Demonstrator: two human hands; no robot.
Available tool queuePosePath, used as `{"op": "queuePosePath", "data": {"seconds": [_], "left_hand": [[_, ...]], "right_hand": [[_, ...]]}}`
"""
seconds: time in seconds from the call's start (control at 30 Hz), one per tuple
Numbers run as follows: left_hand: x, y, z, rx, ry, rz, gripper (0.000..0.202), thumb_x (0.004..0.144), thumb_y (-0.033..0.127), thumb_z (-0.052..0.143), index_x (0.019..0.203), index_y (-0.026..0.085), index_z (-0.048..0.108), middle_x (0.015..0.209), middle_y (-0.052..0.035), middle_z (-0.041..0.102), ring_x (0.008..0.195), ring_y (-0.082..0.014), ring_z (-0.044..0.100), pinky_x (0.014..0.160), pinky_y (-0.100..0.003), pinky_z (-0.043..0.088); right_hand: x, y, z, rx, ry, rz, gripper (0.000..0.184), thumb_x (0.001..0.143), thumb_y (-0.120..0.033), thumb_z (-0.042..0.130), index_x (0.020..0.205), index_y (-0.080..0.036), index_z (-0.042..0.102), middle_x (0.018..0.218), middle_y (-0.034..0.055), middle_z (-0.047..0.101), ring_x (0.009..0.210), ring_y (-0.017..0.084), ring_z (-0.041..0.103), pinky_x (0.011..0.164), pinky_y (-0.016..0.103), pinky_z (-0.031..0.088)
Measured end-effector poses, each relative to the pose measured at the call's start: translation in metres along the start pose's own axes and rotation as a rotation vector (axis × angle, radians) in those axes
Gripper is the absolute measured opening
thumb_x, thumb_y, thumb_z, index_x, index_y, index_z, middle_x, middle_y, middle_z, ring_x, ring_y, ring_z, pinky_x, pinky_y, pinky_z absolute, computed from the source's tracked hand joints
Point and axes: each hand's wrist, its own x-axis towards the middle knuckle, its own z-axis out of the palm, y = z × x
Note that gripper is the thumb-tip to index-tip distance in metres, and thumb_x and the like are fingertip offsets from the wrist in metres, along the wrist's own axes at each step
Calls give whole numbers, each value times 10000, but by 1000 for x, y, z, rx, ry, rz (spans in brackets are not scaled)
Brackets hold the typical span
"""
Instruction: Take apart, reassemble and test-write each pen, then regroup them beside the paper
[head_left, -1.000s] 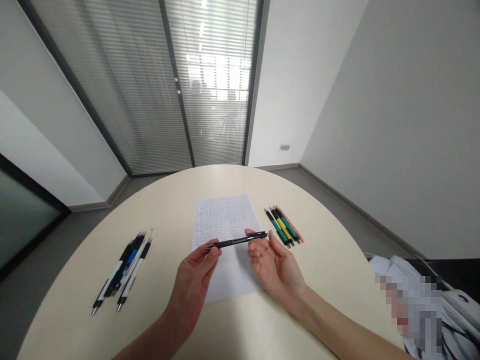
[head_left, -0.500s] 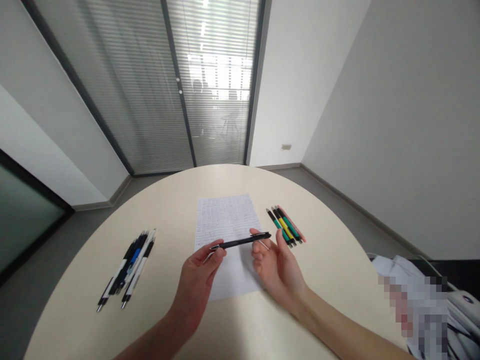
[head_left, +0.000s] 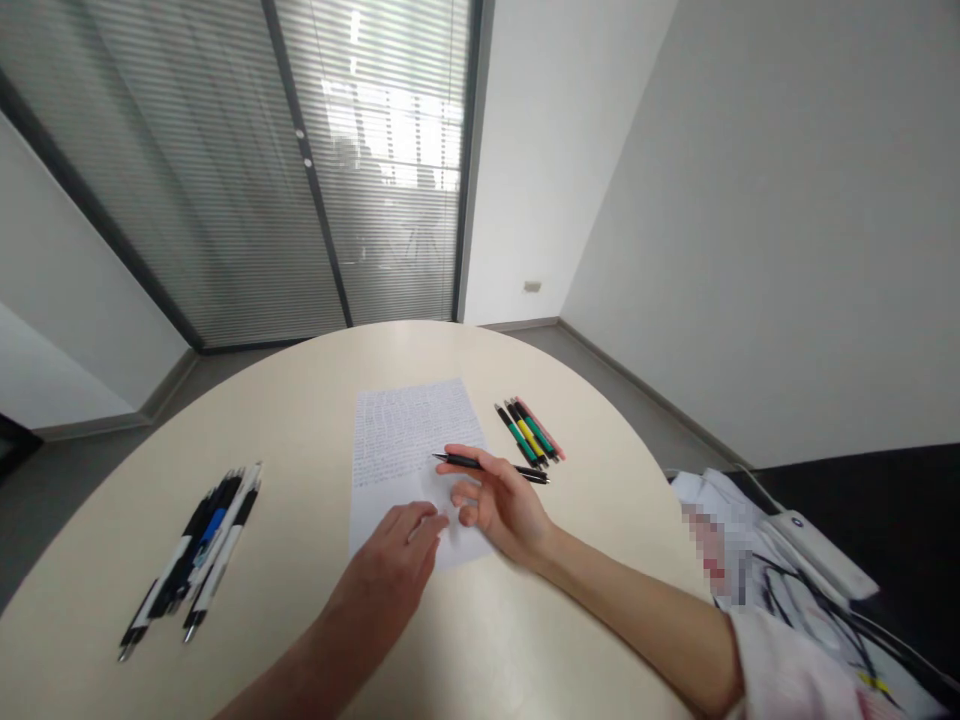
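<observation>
In my right hand (head_left: 502,500) lies a black pen (head_left: 459,460), gripped between the fingers, with its tip to the left and its clip end showing beyond the hand. The little fingers are curled below it. My left hand (head_left: 401,550) is empty, palm down, at the lower part of a white sheet of paper (head_left: 375,515); its fingers are loosely bent and point toward my right hand. Handwriting-like lines fill the sheet's upper part, and the lower part is blank. Whether the left fingertips touch the paper I cannot tell.
Several black, white and blue pens (head_left: 202,550) lie bunched on the left of the round table (head_left: 300,420). Green, yellow and pink pens (head_left: 531,432) lie together beyond my right hand. A white power strip (head_left: 821,555) with cables is at the right edge.
My left hand has let go of the pen's tip end and moved down. The pen is now in my right hand alone. The view has turned right.
</observation>
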Motion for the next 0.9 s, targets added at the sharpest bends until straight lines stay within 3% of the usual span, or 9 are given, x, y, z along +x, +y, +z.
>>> {"op": "queuePosePath", "data": {"seconds": [0.07, 0.17, 0.33, 0.43, 0.63, 0.8, 0.9], "left_hand": [[-2, 0, 1, 213, -15, 164, 303, 886, 70, 433, 1065, 171, 656, 1084, -119, 679, 1024, -254, 631, 903, -443, 539], [-4, -1, 3, 404, -36, 244, 291, 902, 81, 442, 1098, 148, 646, 1125, -137, 677, 1058, -261, 627, 913, -436, 546], [-6, -3, 4, 499, -73, 237, 303, 903, 89, 453, 1136, 130, 640, 1164, -150, 677, 1079, -271, 629, 912, -428, 553], [-7, -4, 5, 494, -73, 250, 311, 898, 91, 463, 1150, 123, 642, 1182, -159, 676, 1094, -282, 630, 912, -431, 554], [-9, -6, 7, 524, -125, 243, 350, 890, 67, 455, 1184, 136, 631, 1251, -158, 649, 1157, -282, 602, 937, -438, 537], [-7, -2, 5, 557, -163, 212, 365, 867, 55, 488, 1200, 124, 619, 1262, -163, 642, 1156, -289, 603, 934, -430, 539], [-6, 2, 4, 566, -196, 175, 370, 837, 40, 535, 1191, 105, 623, 1259, -176, 640, 1147, -308, 606, 913, -432, 551]], "right_hand": [[5, 0, 1, -164, 36, -47, 295, 791, -343, 652, 1035, -176, 637, 925, 55, 662, 639, 112, 552, 422, 172, 355], [14, 3, 6, -425, 121, -154, 177, 744, -286, 713, 847, -195, 601, 686, -41, 555, 511, 77, 429, 387, 167, 255], [35, 9, 13, -894, 137, -378, 89, 805, -262, 629, 853, -206, 578, 686, -41, 579, 642, 115, 515, 591, 232, 405], [46, 8, 8, -949, 138, -382, 79, 806, -269, 616, 827, -204, 575, 671, -43, 586, 615, 112, 520, 595, 238, 419], [59, 3, -7, -995, 136, -315, 197, 803, -353, 616, 727, -201, 517, 606, -60, 536, 382, 69, 432, 359, 199, 310], [70, 7, -4, -1068, 82, -280, 328, 853, -373, 561, 609, -210, 414, 457, -91, 418, 329, 56, 362, 347, 193, 237], [80, 9, -3, -1102, 61, -285, 333, 836, -300, 558, 574, -209, 374, 442, -97, 360, 353, 52, 334, 373, 192, 237]]}}
